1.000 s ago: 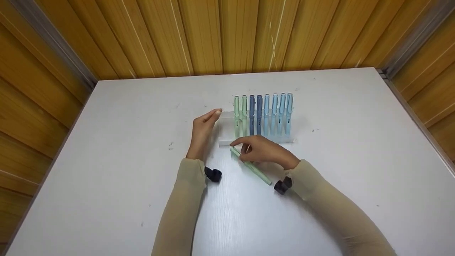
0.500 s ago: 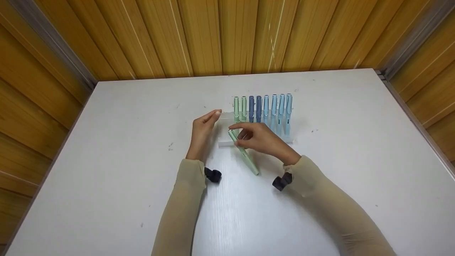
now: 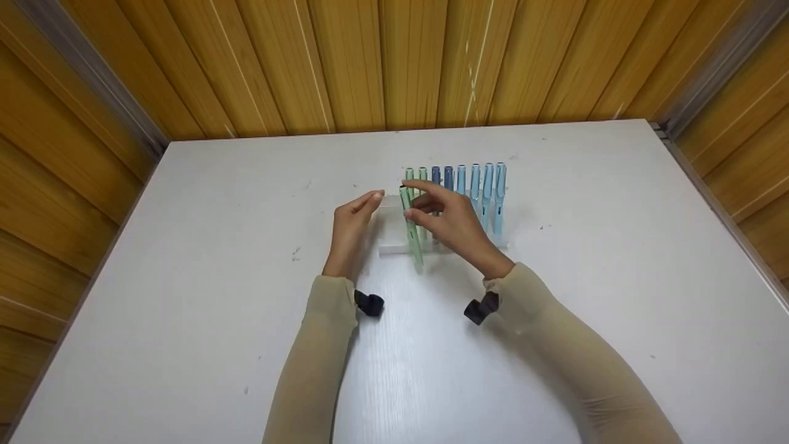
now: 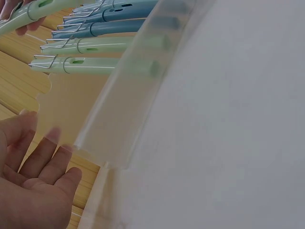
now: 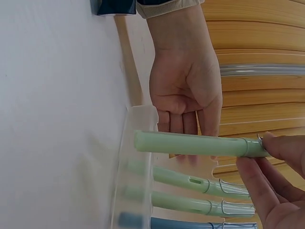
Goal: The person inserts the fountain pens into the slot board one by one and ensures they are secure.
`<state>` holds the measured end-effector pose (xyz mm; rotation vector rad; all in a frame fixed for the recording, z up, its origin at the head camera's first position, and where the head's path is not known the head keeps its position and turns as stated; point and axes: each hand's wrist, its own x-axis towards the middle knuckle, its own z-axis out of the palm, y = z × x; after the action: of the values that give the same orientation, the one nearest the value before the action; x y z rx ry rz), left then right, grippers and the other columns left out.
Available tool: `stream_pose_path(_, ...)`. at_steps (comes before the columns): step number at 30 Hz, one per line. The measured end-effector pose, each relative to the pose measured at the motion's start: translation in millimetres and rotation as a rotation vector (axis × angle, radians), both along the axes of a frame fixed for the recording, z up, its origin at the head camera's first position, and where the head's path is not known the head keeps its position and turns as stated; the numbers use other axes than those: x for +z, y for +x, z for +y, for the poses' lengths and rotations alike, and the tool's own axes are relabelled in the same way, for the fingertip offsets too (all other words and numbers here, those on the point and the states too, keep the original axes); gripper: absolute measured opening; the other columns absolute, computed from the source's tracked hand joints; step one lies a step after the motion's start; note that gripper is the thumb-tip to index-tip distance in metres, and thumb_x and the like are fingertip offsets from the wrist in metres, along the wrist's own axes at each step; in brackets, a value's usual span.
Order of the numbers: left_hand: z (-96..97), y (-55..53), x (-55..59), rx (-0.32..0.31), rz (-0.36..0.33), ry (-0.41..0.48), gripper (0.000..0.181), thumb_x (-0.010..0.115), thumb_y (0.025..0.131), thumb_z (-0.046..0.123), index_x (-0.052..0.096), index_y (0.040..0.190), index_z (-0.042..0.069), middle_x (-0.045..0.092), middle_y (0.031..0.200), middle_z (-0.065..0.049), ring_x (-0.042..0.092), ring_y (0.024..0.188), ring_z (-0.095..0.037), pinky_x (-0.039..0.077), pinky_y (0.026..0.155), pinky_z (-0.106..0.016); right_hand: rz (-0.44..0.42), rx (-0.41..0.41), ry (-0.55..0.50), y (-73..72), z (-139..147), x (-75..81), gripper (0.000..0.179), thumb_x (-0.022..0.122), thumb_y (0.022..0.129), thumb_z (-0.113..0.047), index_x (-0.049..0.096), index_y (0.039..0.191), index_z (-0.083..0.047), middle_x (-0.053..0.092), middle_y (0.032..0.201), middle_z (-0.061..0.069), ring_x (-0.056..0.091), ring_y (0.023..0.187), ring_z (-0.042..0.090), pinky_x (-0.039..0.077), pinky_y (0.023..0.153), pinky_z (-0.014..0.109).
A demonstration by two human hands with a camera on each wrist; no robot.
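Observation:
My right hand (image 3: 459, 228) pinches a light green capped pen (image 3: 413, 237) by its cap, between thumb and fingers. The pen is nearly upright, tilted a little, in front of the left part of a clear pen stand (image 3: 389, 250). In the right wrist view the held pen (image 5: 190, 144) has its lower end by the stand's front ledge (image 5: 136, 143); whether they touch I cannot tell. My left hand (image 3: 353, 228) holds the stand's upper left corner, thumb in front and fingers behind the clear panel (image 4: 66, 105). My right fingers partly hide the racked pens.
Two green pens (image 4: 90, 65), two dark blue pens (image 4: 114, 28) and several light blue pens (image 3: 487, 197) lean in a row in the stand. The white table (image 3: 185, 277) meets yellow wood-look walls (image 3: 407, 61) at its back and sides.
My right hand has lifted the green pen off the table and carried it up and away from me to the stand, turning it nearly upright. My left hand has stayed at the corner.

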<state>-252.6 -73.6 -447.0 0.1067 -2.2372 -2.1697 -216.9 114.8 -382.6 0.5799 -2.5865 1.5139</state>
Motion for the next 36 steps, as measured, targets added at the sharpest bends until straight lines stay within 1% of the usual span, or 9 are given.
stream_pose_path(5,0.4,12.5,21.0,-0.031,-0.037,0.024,0.040,0.062,0.094,0.033,0.064,0.126,0.010,0.060,0.133,-0.005,0.049,0.132,-0.018,0.037,0.112,-0.033,0.044,-0.034,-0.089,-3.4,-1,-1.3,0.046,0.070,0.089,-0.017,0.057,0.134,-0.021,0.071,0.100,0.009,0.070,0.092,0.022,0.056,0.085,0.041)
stream_pose_path(7,0.2,16.4,28.5,-0.040,-0.057,0.025,0.040,0.061,0.095,0.030,0.062,0.128,0.007,0.059,0.135,-0.007,0.048,0.133,-0.019,0.037,0.112,-0.033,0.054,-0.042,-0.109,-5.2,-2,-2.7,0.046,0.069,0.090,-0.016,0.057,0.134,-0.020,0.071,0.101,0.009,0.069,0.092,0.021,0.056,0.085,0.040)
stream_pose_path(9,-0.6,12.4,23.2,-0.036,-0.069,0.034,0.041,0.062,0.094,0.032,0.063,0.128,0.009,0.059,0.135,-0.005,0.048,0.133,-0.017,0.037,0.112,-0.032,0.059,-0.051,-0.127,-7.0,-3,-3.6,0.045,0.068,0.090,-0.015,0.056,0.133,-0.019,0.070,0.101,0.009,0.069,0.093,0.020,0.056,0.085,0.038)
stream_pose_path(14,-1.5,0.6,5.4,-0.018,-0.087,0.063,0.042,0.065,0.091,0.039,0.066,0.124,0.014,0.061,0.133,-0.001,0.049,0.131,-0.014,0.036,0.113,-0.031,0.068,-0.068,-0.175,-10.4,-5,-5.7,0.044,0.068,0.090,-0.015,0.055,0.132,-0.016,0.070,0.102,0.009,0.069,0.093,0.018,0.056,0.085,0.035)
stream_pose_path(15,-1.4,-0.2,4.1,-0.013,-0.085,0.062,0.042,0.066,0.090,0.040,0.066,0.124,0.015,0.061,0.133,0.000,0.050,0.130,-0.014,0.036,0.112,-0.031,0.069,-0.072,-0.182,-11.0,-6,-6.0,0.044,0.068,0.090,-0.015,0.055,0.132,-0.016,0.070,0.102,0.009,0.069,0.094,0.018,0.056,0.086,0.035)
stream_pose_path(21,0.1,-0.8,3.1,0.008,-0.082,0.043,0.042,0.067,0.089,0.042,0.068,0.121,0.016,0.062,0.132,0.000,0.051,0.129,-0.014,0.039,0.111,-0.032,0.071,-0.076,-0.203,-12.8,-9,-8.0,0.044,0.068,0.091,-0.016,0.054,0.133,-0.015,0.069,0.105,0.010,0.068,0.097,0.019,0.055,0.091,0.036)
stream_pose_path(26,0.9,-0.7,3.4,0.012,-0.090,0.037,0.040,0.066,0.090,0.041,0.069,0.121,0.016,0.062,0.132,0.000,0.051,0.129,-0.014,0.039,0.110,-0.032,0.077,-0.067,-0.216,-13.9,-10,-11.0,0.046,0.068,0.091,-0.014,0.053,0.134,-0.014,0.068,0.106,0.011,0.068,0.097,0.021,0.055,0.089,0.036)
stream_pose_path(29,0.8,-0.7,3.1,0.014,-0.083,0.041,0.039,0.066,0.090,0.040,0.069,0.120,0.015,0.062,0.131,0.000,0.051,0.129,-0.014,0.040,0.110,-0.032,0.081,-0.064,-0.217,-15.2,-11,-13.5,0.045,0.067,0.091,-0.014,0.053,0.133,-0.015,0.068,0.106,0.010,0.068,0.096,0.020,0.055,0.089,0.035)
stream_pose_path(36,0.5,-0.6,2.0,0.026,-0.065,0.020,0.040,0.068,0.089,0.041,0.070,0.119,0.015,0.065,0.127,0.001,0.053,0.127,-0.013,0.040,0.109,-0.033,0.089,-0.054,-0.197,-17.8,-13,-21.1,0.044,0.067,0.091,-0.015,0.054,0.133,-0.014,0.069,0.105,0.010,0.068,0.093,0.020,0.056,0.087,0.037)
